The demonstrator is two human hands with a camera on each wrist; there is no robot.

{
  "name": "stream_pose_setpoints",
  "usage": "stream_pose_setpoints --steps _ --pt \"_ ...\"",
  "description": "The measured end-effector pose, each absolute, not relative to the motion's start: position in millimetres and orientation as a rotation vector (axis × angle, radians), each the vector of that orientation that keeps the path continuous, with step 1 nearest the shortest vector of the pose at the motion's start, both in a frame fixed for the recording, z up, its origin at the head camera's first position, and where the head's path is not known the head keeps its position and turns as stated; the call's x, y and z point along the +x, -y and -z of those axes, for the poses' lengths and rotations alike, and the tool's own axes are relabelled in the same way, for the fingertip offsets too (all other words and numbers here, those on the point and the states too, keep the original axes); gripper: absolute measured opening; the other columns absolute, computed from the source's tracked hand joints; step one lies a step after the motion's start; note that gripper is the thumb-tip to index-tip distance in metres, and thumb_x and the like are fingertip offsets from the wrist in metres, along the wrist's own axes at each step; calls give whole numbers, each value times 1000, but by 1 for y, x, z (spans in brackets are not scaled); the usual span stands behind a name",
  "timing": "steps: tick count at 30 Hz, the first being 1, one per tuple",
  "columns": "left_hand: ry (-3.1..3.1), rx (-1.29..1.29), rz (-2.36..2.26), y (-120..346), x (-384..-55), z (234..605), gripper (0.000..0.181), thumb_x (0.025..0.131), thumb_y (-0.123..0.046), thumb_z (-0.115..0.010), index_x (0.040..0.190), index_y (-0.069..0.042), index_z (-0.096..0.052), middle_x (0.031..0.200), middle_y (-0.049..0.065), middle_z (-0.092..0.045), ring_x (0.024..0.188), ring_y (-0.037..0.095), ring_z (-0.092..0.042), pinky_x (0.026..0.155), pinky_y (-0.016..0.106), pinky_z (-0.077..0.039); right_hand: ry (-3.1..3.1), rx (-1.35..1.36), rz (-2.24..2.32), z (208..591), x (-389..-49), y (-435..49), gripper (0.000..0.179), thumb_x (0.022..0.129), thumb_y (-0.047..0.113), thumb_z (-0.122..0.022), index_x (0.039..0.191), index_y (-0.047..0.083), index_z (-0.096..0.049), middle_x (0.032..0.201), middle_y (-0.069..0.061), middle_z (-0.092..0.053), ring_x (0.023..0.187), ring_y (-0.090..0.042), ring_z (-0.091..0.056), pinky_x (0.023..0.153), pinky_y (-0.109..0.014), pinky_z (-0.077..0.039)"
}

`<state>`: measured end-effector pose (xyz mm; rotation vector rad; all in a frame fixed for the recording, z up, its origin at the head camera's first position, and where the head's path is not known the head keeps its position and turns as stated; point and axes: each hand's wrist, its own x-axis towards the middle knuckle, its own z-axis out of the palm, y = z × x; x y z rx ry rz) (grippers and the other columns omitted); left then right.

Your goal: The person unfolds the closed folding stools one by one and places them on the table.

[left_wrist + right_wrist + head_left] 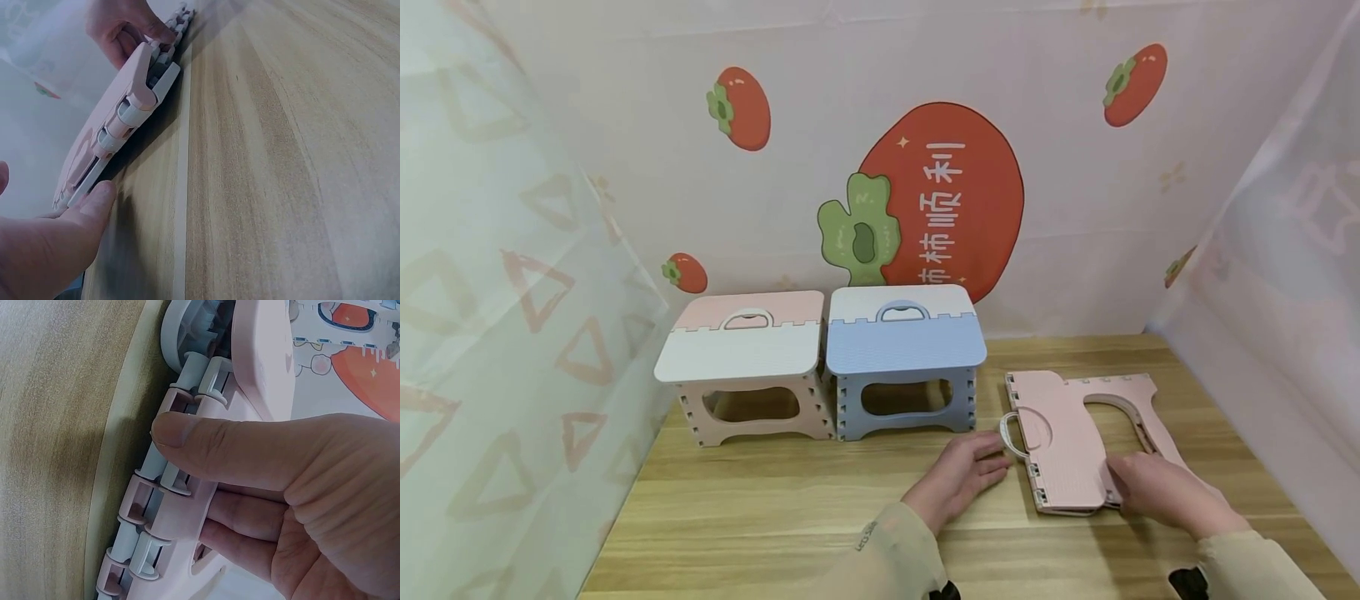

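Note:
A pink folding step stool [1067, 446], folded flat, is over the right part of the wooden table, its white carry handle [1011, 435] pointing left. My right hand [1165, 492] grips its leg panel at the near side. In the right wrist view the thumb [206, 447] presses the hinged edge [140, 506] while the other fingers curl in at the panel's opening. Beside the handle, my left hand [962, 477] has its fingers loosely extended. The left wrist view shows the left thumb [94, 203] right at the stool's lower edge, which tilts over the table.
Two unfolded stools stand side by side at the back left: one pink with a white-and-pink top [741, 350], one blue with a blue-and-white top [906, 346]. Behind them hangs a cloth backdrop [1060, 275] with red fruit prints. Similar cloth walls flank the wooden table [737, 517].

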<state>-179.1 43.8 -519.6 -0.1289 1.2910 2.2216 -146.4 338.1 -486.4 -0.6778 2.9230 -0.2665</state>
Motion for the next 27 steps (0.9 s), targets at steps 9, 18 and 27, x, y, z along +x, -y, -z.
stream_pose_setpoints --steps 9,18,27 --pt "-1144 -184 -2291 -47 -182 520 69 101 -17 -59 154 13 -26 152 35 -40 138 48 -44 117 55 -37 -2926 -675 261 484 -148 -337 39 60 0 -79 76 17 -48 66 11 -46 60 -6 -38 55 -29 -36" --pt "-1079 -187 -2307 -55 -184 525 56 103 -17 -53 150 10 -38 150 31 -45 137 46 -47 118 56 -35 -2910 -672 291 485 -146 -338 39 61 -2 -77 75 18 -46 65 12 -43 60 -5 -35 55 -27 -33" --pt "-1053 -216 -2321 -57 -185 527 54 101 -16 -54 147 11 -41 148 32 -46 136 46 -48 118 56 -36 -2912 -706 302 485 -147 -338 39 63 -3 -77 75 17 -47 65 12 -42 61 -5 -35 56 -27 -33"
